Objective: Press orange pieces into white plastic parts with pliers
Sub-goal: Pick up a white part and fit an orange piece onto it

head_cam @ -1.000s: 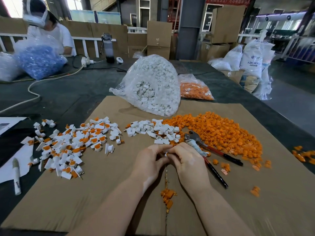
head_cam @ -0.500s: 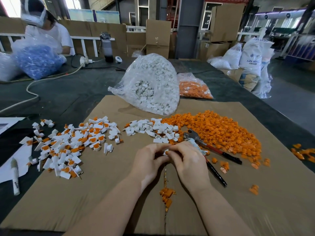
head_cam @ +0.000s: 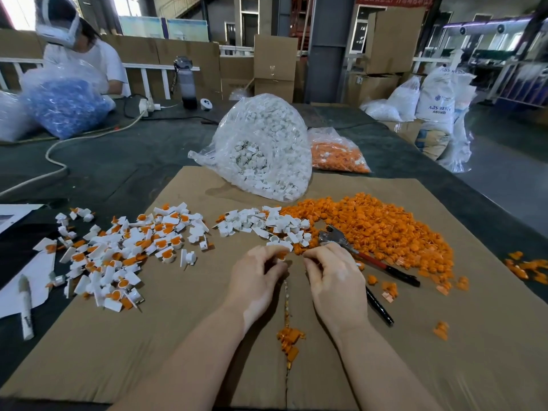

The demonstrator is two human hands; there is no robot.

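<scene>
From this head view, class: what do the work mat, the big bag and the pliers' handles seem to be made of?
Work mat: likely corrugated cardboard, matte brown, with a seam down its middle.
Big bag: thin clear plastic film, glossy and crinkled, the white parts showing through.
Pliers: dull grey metal head; handles look coated in red and black plastic or rubber, unclear which.

Factory or warehouse assembly floor. Shown by stacked cardboard boxes [head_cam: 275, 65], resin sacks [head_cam: 438, 97], bulk clear bags of white parts [head_cam: 267, 149] and orange pieces [head_cam: 338, 154], a cardboard-covered worktable [head_cam: 148, 336], steel column [head_cam: 326, 46].
</scene>
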